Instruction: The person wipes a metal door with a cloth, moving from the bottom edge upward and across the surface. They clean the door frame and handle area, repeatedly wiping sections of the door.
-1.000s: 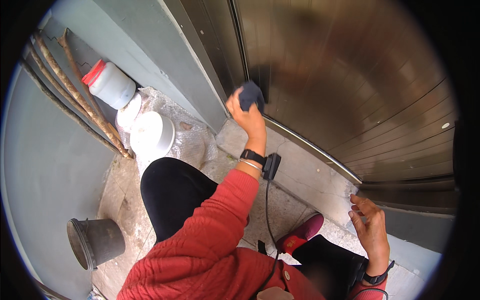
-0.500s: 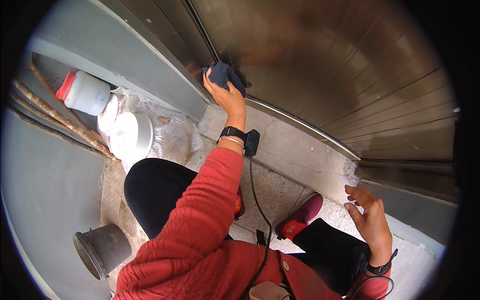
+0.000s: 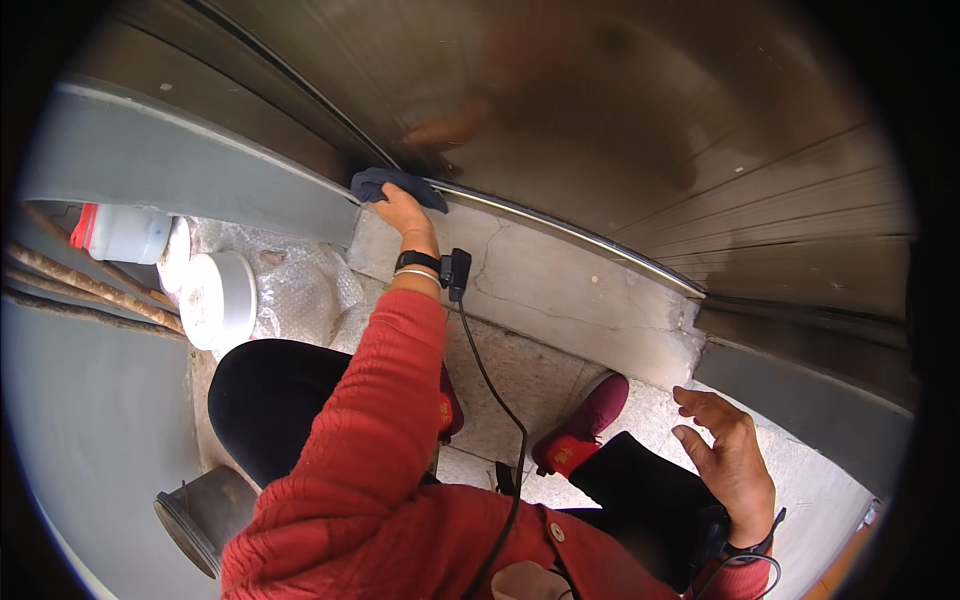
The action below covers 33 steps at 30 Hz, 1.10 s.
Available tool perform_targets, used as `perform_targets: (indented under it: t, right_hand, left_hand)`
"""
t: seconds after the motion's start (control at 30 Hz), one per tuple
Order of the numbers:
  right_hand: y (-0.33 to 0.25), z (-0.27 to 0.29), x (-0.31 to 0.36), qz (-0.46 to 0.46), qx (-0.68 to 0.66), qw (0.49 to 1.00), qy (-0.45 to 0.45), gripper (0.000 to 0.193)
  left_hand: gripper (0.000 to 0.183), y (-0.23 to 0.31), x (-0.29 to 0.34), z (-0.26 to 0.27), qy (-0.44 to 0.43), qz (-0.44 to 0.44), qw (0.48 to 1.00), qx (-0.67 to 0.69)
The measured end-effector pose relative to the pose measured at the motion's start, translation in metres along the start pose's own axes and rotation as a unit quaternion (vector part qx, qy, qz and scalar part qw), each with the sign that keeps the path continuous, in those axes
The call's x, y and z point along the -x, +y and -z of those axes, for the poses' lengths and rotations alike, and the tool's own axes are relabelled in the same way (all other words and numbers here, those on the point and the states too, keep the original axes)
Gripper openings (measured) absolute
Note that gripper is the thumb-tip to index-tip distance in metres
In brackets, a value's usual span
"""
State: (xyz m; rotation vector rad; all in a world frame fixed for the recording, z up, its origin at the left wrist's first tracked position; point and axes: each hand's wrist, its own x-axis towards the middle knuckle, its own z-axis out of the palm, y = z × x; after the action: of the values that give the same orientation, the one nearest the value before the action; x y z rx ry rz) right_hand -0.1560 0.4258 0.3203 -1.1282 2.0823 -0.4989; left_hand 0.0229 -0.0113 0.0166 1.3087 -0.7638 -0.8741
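My left hand [image 3: 405,215] is closed on a dark blue cloth [image 3: 392,186]. It presses the cloth against the lower corner of a shiny brown metal door [image 3: 600,130], where the door's upright seam meets its bottom edge. Just below lies the pale stone sill [image 3: 540,275]. My right hand [image 3: 735,460] hangs in the air above the right side of the floor, fingers apart and slightly bent, touching nothing. Both wrists wear black straps with cables.
On the left lie a red-lidded jar [image 3: 135,235], a white round tub [image 3: 220,298], bubble wrap [image 3: 300,290] and several wooden sticks [image 3: 95,285]. A dark bucket [image 3: 205,520] rests by my left knee. Grey walls [image 3: 200,160] flank the doorway.
My left hand has slid the cloth down the door to its bottom corner. The view has shifted, and my right hand stays raised with little change.
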Motion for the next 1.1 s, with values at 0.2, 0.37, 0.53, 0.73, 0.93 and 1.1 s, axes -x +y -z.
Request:
perform_targets:
  t: [0.2,0.37,0.53,0.73,0.93,1.1]
  right_hand:
    - [0.013,0.001,0.01,-0.016,-0.005,1.0,-0.006,0.038]
    - [0.02,0.001,0.017,0.026,0.019,0.999,0.013,0.037]
    - [0.022,0.001,0.02,0.003,0.006,1.0,0.007,0.036]
    - [0.014,0.0,0.017,0.012,0.011,1.0,0.018,0.037]
    - [0.005,0.005,0.013,0.023,0.023,0.999,0.024,0.039]
    - [0.007,0.001,0.014,0.016,0.01,1.0,0.015,0.039]
  left_hand:
    - [0.029,-0.017,0.019,-0.013,0.002,0.162,0.984,0.069]
    - [0.05,-0.036,0.084,-0.023,-0.089,0.085,0.991,-0.046]
    - [0.046,-0.041,0.191,-0.033,-0.127,0.132,0.982,-0.038]
    - [0.04,-0.008,0.362,-0.055,-0.22,0.259,0.936,-0.093]
    - [0.048,0.009,0.409,-0.059,-0.209,0.431,0.878,0.016]
    - [0.033,-0.007,0.269,-0.031,-0.16,0.379,0.91,0.053]
